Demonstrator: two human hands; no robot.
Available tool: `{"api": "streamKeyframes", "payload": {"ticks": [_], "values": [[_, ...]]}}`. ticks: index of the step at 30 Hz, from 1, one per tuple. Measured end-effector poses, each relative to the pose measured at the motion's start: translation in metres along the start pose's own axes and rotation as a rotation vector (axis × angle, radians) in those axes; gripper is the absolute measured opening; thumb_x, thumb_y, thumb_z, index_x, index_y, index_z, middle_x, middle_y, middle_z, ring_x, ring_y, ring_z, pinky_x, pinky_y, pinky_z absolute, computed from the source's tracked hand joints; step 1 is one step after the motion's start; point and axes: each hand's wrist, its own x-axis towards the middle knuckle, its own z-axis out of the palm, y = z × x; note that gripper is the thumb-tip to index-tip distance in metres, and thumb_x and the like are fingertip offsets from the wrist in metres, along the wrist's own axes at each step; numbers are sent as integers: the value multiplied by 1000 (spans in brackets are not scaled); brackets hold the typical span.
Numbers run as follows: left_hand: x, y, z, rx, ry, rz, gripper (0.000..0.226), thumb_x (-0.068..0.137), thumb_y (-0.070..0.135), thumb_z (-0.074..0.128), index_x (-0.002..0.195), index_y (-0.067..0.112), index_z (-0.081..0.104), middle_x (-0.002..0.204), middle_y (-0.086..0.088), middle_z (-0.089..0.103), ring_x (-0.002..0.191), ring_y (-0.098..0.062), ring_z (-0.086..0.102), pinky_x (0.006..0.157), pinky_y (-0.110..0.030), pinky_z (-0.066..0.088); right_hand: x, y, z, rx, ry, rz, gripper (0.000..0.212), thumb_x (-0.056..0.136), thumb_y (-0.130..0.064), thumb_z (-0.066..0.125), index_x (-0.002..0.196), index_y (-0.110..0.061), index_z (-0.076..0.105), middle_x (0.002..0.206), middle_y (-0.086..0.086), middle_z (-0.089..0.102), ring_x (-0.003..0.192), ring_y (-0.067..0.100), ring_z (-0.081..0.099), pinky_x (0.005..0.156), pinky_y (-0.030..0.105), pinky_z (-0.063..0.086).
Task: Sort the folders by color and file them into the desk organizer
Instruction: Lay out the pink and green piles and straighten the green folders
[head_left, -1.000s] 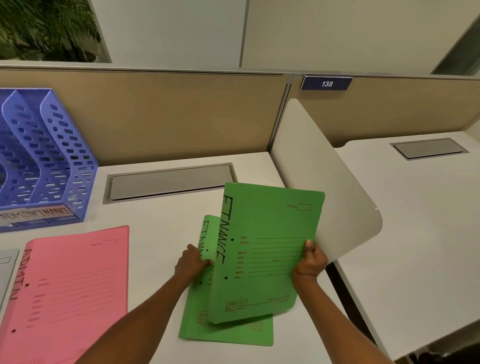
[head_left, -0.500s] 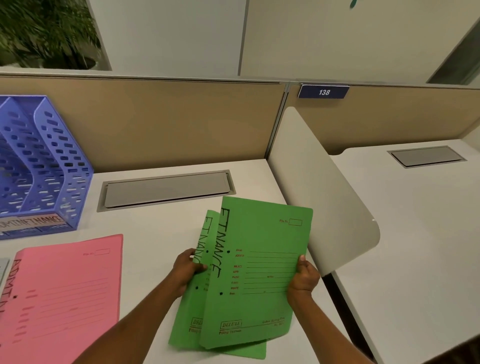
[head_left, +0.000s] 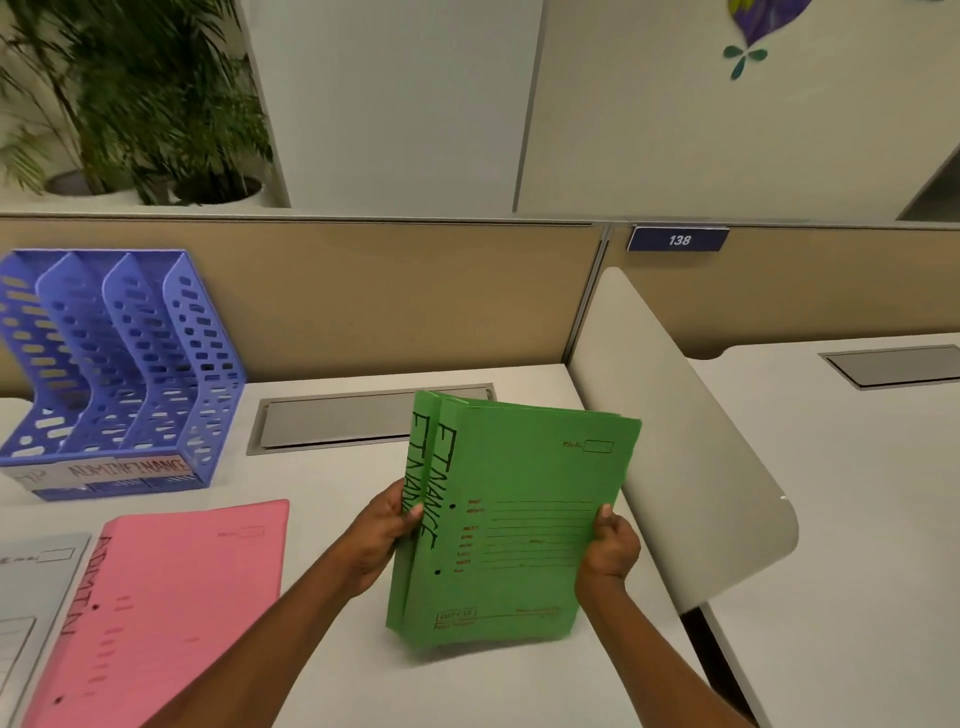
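Two green folders (head_left: 519, 519) marked FINANCE stand stacked and nearly upright, lower edge on the white desk (head_left: 332, 519). My left hand (head_left: 387, 530) grips their left spine edge and my right hand (head_left: 610, 545) grips the right edge. A pink folder (head_left: 176, 597) marked ADMIN lies flat at the lower left, with a grey folder (head_left: 31, 587) beside it at the frame's left edge. The blue perforated desk organizer (head_left: 124, 364) stands at the back left, its slots empty, with paper labels on its front reading ADMIN and FINANCE.
A grey cable hatch (head_left: 332, 421) is set into the desk behind the green folders. A curved white divider (head_left: 675, 452) rises on the right between this desk and the neighbouring one (head_left: 857, 493). A tan partition (head_left: 363, 296) closes the back. Plants (head_left: 135, 93) stand beyond it.
The lower green folder has come up off the desk and both green folders are now gathered into one upright stack between my hands. The view has tilted up, showing more of the organizer.
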Motion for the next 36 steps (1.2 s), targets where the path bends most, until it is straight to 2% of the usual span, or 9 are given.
{"api": "streamKeyframes", "payload": {"ticks": [5, 8, 10, 16, 19, 21, 25, 30, 36], "values": [[-12, 17, 3, 56, -16, 33, 47, 93, 40, 49, 134, 18, 47, 128, -8, 63, 117, -24, 60, 86, -27, 53, -5, -7, 17, 40, -9, -18, 42, 97, -14, 54, 57, -5, 46, 59, 6, 45, 57, 19, 38, 58, 28, 35], [-18, 24, 5, 143, -37, 55, 93, 56, 70, 72, 135, 33, 40, 127, 6, 63, 117, -17, 60, 93, -32, 52, -12, -11, 30, 45, -25, -83, 34, 98, -13, 52, 65, -4, 49, 63, 6, 46, 65, 20, 40, 63, 32, 36], [-18, 27, 4, 212, -46, 89, 104, 43, 57, 88, 132, 39, 37, 124, 8, 64, 113, -14, 63, 91, -34, 55, -19, -16, 36, 25, -80, -195, 30, 99, -13, 50, 68, -10, 52, 66, 4, 48, 68, 20, 41, 65, 34, 37], [-14, 30, -11, 330, 190, 123, 65, 61, 13, 86, 114, 33, 55, 107, 9, 71, 100, -12, 67, 88, -42, 57, -37, -24, 40, -50, -321, -450, 20, 91, -28, 45, 96, -17, 60, 85, -2, 65, 76, 11, 60, 66, 28, 50], [-14, 28, -20, 364, 255, 117, 61, 57, 16, 81, 110, 33, 56, 108, 6, 68, 105, -18, 62, 86, -44, 57, -42, -19, 36, -101, -429, -519, 21, 90, -23, 46, 107, -19, 58, 95, -9, 66, 81, -6, 63, 67, 10, 50], [-14, 23, -24, 381, 265, 117, 61, 56, 17, 81, 109, 33, 56, 109, 7, 67, 106, -19, 61, 86, -42, 56, -46, -13, 31, -139, -459, -539, 20, 90, -22, 45, 106, -22, 57, 94, -8, 66, 81, -7, 63, 66, 8, 49], [-16, 11, -26, 398, 279, 131, 60, 58, 16, 85, 107, 37, 57, 106, 9, 69, 104, -15, 62, 78, -33, 58, -50, -2, 22, -180, -447, -525, 17, 89, -24, 46, 101, -31, 56, 89, -5, 66, 78, 4, 64, 63, 12, 50], [-20, -8, -26, 410, 356, 131, 60, 57, 10, 88, 102, 36, 58, 103, 9, 69, 99, -13, 63, 63, -17, 57, -48, 11, 15, -236, -453, -495, 22, 86, -26, 49, 106, -21, 58, 92, -1, 68, 84, 22, 64, 70, 33, 53], [-22, -26, -23, 466, 361, 131, 55, 58, 22, 85, 102, 38, 57, 102, 9, 69, 96, -9, 64, 64, -17, 55, -48, 24, 6, -311, -476, -437, 25, 93, -12, 51, 113, -27, 52, 97, -2, 66, 86, 6, 63, 71, 20, 52]]}}
